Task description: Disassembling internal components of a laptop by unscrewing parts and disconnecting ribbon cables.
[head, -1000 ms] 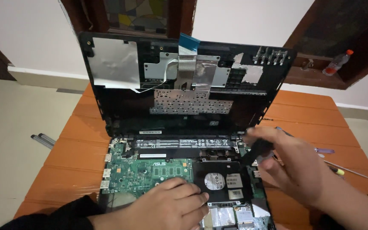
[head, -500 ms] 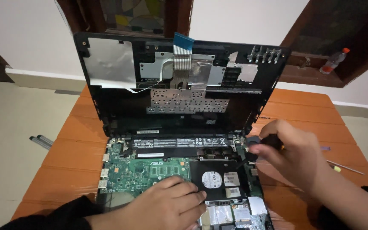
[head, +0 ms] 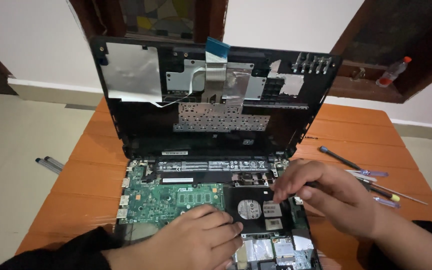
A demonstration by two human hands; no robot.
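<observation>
opened laptop (head: 211, 150), green board and black drive (head: 253, 210) bare.
left hand (head: 196, 240) lies flat, fingers loose, touching the drive; right hand (head: 326, 195) pinches a screwdriver.

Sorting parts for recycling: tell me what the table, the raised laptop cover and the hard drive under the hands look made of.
Table: wood planks by the look, orange-brown, matt, with seams between boards.
Laptop cover: seemingly black plastic, dull, with silvery foil sheets and a perforated metal plate on its inner face.
Hard drive: black top with a shiny round silver label; probably a metal case, though that is not certain.
</observation>
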